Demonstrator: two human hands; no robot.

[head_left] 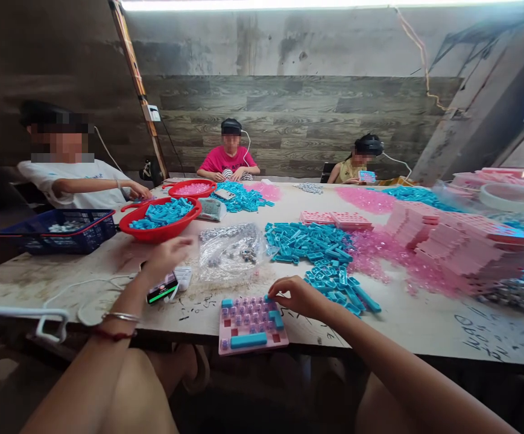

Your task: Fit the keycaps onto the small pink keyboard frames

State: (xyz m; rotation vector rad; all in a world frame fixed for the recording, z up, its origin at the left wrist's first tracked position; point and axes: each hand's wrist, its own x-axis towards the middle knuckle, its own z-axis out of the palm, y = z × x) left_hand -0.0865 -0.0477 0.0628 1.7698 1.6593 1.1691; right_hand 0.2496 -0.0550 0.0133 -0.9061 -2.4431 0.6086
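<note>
A pink keypad tray (251,324) lies at the table's near edge, holding clear pink keycaps and a few blue ones. My right hand (298,296) rests at its top right corner, fingers curled together on a blue keycap there. My left hand (164,258) hovers over the table further left, blurred by motion, above a phone (163,288) with a lit screen. A heap of loose blue keycaps (320,253) lies just beyond my right hand. A clear bag of small metal parts (232,250) sits between my hands.
A red bowl of blue keycaps (160,218) and a blue basket (63,229) stand at the left. Stacks of pink trays (460,244) and pink keycap heaps (374,247) fill the right. Three other people sit at the far side. A white cable (81,286) runs along the near left.
</note>
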